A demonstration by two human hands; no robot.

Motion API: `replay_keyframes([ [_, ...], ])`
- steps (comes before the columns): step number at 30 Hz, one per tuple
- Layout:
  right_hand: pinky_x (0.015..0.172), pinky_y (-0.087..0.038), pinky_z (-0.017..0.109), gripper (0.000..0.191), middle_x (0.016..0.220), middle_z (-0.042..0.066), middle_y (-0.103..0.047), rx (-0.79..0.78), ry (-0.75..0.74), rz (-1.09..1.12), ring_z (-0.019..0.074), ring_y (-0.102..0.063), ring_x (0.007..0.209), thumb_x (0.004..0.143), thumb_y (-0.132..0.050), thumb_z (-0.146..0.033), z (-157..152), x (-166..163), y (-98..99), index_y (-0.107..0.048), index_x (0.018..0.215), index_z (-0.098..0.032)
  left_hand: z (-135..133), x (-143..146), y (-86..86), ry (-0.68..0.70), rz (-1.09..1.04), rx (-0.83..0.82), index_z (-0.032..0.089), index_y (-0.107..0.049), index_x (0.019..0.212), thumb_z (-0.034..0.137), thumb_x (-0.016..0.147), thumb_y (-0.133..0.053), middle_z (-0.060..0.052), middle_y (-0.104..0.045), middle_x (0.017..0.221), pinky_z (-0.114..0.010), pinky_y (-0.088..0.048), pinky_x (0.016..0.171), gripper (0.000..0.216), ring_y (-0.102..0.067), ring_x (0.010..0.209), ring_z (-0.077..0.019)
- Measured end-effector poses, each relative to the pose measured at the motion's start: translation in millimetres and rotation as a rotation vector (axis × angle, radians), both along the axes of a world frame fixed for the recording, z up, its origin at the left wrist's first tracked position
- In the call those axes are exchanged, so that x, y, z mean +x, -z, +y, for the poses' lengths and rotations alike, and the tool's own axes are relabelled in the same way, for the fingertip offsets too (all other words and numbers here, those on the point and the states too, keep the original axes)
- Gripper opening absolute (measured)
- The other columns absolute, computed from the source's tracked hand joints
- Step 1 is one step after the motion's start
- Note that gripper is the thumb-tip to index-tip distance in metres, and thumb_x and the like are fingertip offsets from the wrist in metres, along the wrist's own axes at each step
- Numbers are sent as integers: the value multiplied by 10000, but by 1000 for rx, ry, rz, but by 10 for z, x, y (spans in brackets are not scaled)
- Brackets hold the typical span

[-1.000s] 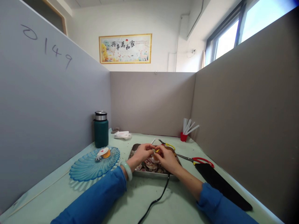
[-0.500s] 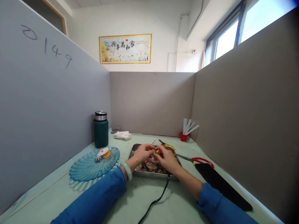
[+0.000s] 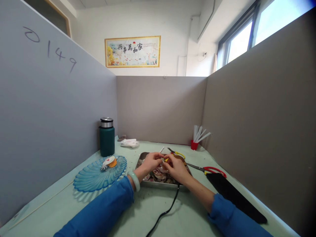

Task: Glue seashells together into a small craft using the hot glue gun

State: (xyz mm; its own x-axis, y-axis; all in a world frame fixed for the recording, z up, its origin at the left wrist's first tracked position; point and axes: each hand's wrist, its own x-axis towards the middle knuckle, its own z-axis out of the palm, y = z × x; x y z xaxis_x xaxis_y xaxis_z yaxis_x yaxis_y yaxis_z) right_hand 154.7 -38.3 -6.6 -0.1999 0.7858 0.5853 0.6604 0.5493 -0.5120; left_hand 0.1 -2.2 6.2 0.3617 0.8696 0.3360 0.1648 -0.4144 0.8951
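Observation:
Over a metal tray of seashells, my two hands meet with their fingertips pinched close together. My left hand, with a pale green bangle at the wrist, is closed around something too small to make out. My right hand is pinched on it from the other side, and a tiny pale bit shows between the fingertips. Something yellow sits behind the right fingers, mostly hidden. A black cord runs from the tray's front edge toward me.
On the left are a blue scalloped glass plate bearing small spools and a green flask. Red-handled scissors, yellow-handled pliers and a long black object lie right. A red cup of white sticks stands behind.

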Motion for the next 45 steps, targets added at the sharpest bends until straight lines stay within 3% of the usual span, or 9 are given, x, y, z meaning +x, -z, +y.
replay_keyframes([
  [17,565,-402,234,157,687,-9,-649,54,79,28,142,-587,597,798,-531,-273,-37,-4,-35,-588,925,-199,-40,5,-20,80,-124,-48,87,-622,912,131,672,-571,-57,-649,768,-203,-431,571,250,-567,621,-106],
  [36,579,-398,226,81,702,0,-641,125,76,22,132,-564,604,795,-540,-248,-61,-15,-58,-573,748,-190,-61,2,-38,99,-205,-125,91,-578,852,171,609,-668,-16,-620,639,-211,-422,550,271,-561,556,-102],
  [45,571,-396,228,86,702,8,-642,128,71,20,140,-567,614,793,-539,-253,-59,-16,-56,-576,748,-190,-47,-2,-22,99,-221,-133,93,-586,837,204,589,-699,-29,-630,687,-221,-439,560,294,-567,575,-108],
])
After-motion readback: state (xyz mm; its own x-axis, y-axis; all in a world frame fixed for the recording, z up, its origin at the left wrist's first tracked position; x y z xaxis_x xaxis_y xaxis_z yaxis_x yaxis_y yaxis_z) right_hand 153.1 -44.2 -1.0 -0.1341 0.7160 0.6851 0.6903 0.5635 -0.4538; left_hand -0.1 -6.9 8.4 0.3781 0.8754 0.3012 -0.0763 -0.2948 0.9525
